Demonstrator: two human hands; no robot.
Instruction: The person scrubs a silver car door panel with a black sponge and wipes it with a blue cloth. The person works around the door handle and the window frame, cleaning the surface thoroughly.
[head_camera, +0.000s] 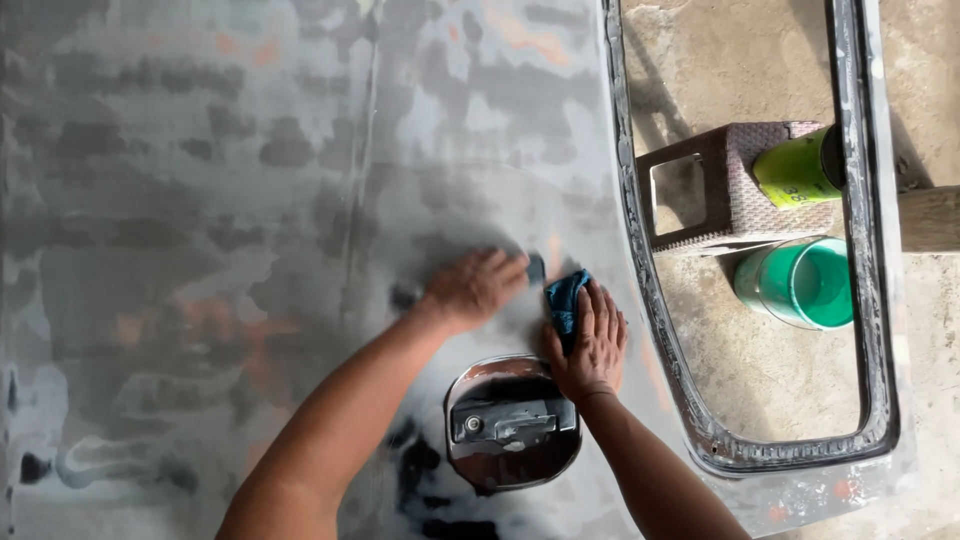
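Observation:
A grey, patchily sanded car door panel fills most of the view. My left hand lies flat on it, its fingertips pressing a small dark pad against the metal. Right beside it, my right hand presses a crumpled blue cloth onto the panel. Cloth and pad almost touch. Just below both hands sits the recessed door handle, with a metal lever inside an oval cup.
The door's window opening, framed by a dark rim, shows the concrete floor below. Through it I see a woven brown stool, a lime-green can on it and a green bucket.

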